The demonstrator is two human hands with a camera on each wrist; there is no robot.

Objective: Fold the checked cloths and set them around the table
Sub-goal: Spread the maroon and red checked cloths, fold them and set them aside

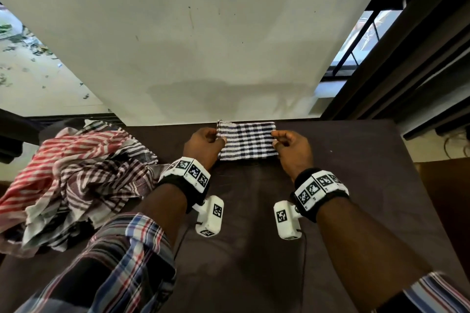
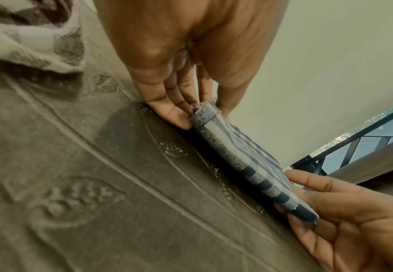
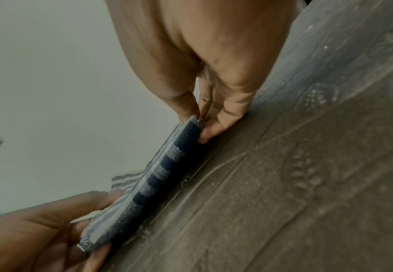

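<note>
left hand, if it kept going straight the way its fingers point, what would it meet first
The left hand already pinches the folded cloth at its left end, so the cloth comes first. Its fingers point forward and slightly right; beyond the cloth lies the table edge, then probably the pale wall, though depth is unclear.

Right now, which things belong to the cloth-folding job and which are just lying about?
In the job:
- folded navy checked cloth, pinched by left hand and right hand
- heap of unfolded cloths
- table

Lying about:
- white wall
- window grille
</note>
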